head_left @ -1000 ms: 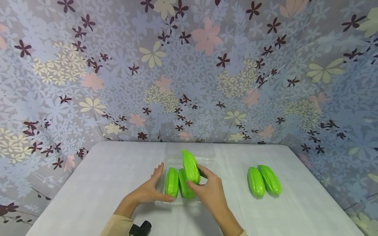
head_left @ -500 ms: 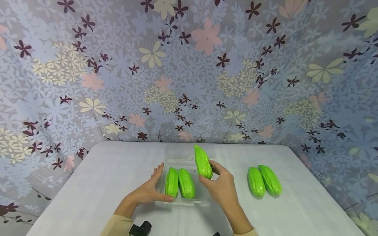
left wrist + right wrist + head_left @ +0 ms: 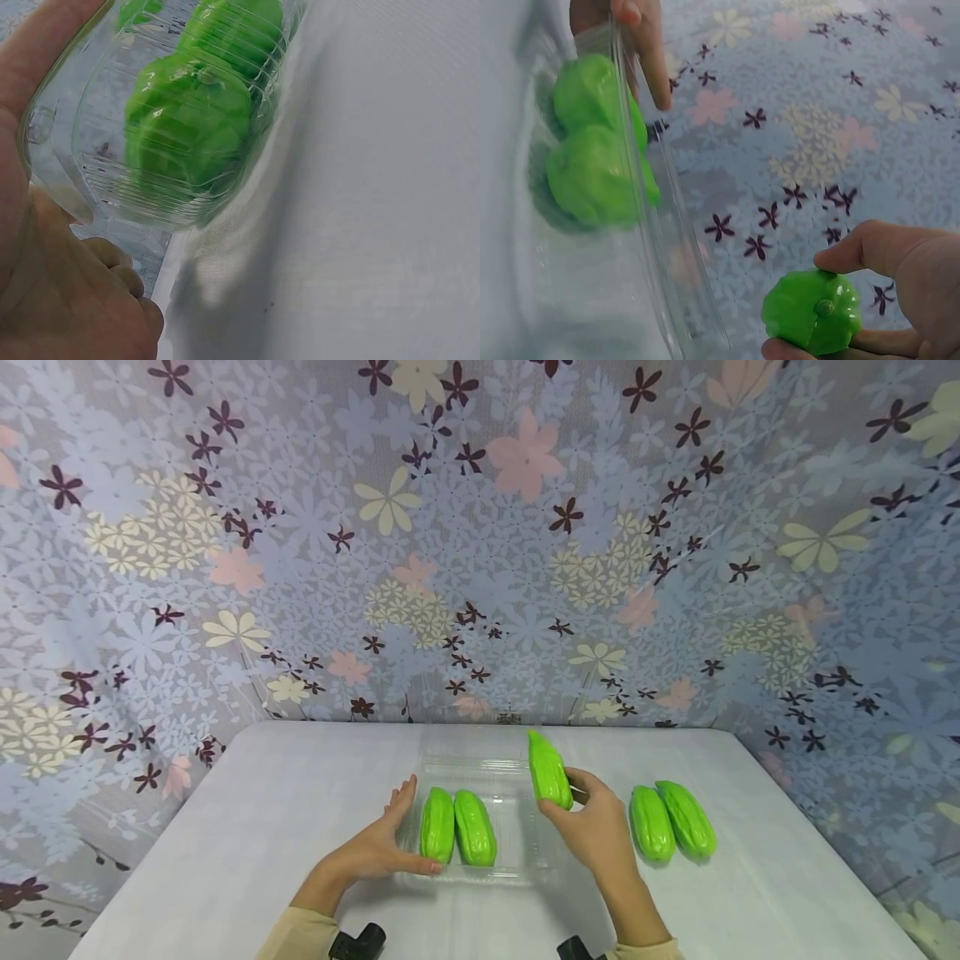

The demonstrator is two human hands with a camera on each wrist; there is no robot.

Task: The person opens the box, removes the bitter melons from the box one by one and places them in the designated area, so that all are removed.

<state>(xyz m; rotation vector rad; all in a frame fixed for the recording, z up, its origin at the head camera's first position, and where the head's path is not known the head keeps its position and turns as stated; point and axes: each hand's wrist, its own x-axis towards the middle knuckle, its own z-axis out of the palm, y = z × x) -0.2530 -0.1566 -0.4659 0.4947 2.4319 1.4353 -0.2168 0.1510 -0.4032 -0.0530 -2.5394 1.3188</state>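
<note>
My right hand [image 3: 597, 820] holds a bright green, ridged bitter melon [image 3: 550, 770] between thumb and fingers, raised over the right side of a clear plastic container [image 3: 517, 870]. In the right wrist view the lobed end of this bitter melon [image 3: 811, 311] shows a small round stem stub. Two more bitter melons [image 3: 437, 825] lie side by side in the left half of the container. My left hand [image 3: 378, 843] grips the container's left near corner, thumb along the front rim and fingers at the left side. Through the ribbed wall, the left wrist view shows green bitter melons [image 3: 187, 124].
Another pair of bitter melons [image 3: 675, 821] lies on the white table [image 3: 757, 893] to the right. The container's clear lid [image 3: 480, 739] stands open at its back. Behind the table hangs a flowered cloth [image 3: 480, 568].
My right hand has moved right with its bitter melon, from above the second one in the container to the container's right side. The left hand has stayed at the corner.
</note>
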